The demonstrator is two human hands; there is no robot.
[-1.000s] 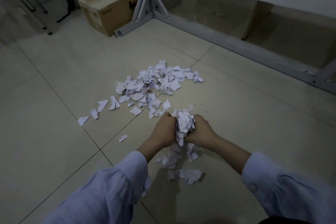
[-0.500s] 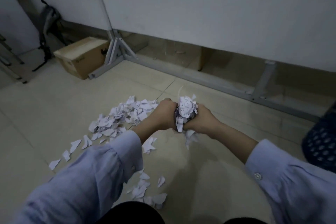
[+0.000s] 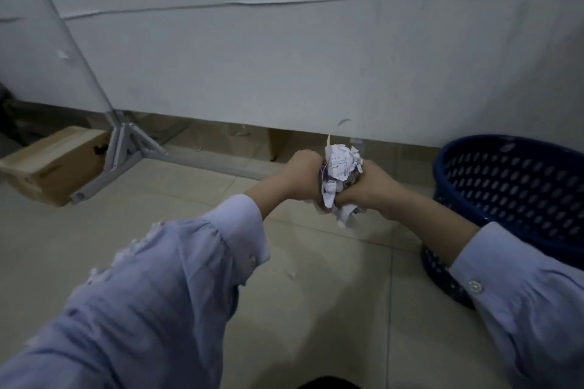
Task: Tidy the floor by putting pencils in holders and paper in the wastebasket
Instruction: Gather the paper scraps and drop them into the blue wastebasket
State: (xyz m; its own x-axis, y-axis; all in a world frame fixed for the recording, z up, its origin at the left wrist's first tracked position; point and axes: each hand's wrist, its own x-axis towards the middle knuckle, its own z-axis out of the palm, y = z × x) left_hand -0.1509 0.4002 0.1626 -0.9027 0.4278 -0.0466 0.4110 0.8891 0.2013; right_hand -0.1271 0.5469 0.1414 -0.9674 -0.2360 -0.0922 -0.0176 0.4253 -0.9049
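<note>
Since a second ago: both hands have lifted away from the scattered heap on the floor and swung to the right, the same wad pinched between them; the heap has nearly dropped out of sight and the basket has come into view.
Paper: a crumpled bundle of torn white paper scraps with printed marks (image 3: 339, 172) is held in the air above the beige floor tiles (image 3: 316, 309), a few loose ends dangling beneath the hands.
Left hand: the left hand (image 3: 298, 175) presses against the bundle's left side, its fingers curled tight around the scraps.
Right hand: the right hand (image 3: 366, 186) closes on the bundle from the other side, fingers wrapped in just as firmly, so the two fists nearly meet.
Sleeves: pale blue buttoned shirt sleeves (image 3: 158, 294) cover both forearms up to the wrists.
Wastebasket: a dark blue perforated plastic wastebasket (image 3: 521, 186) stands on the floor just right of the hands, behind the right forearm; the bundle is left of its rim, not over the opening.
Leftover scraps: some white bits (image 3: 126, 253) peek out along the edge of the left sleeve.
Background: a grey-white panel wall on a grey metal frame (image 3: 132, 151) runs behind, with a brown cardboard box (image 3: 53, 164) at the far left.
</note>
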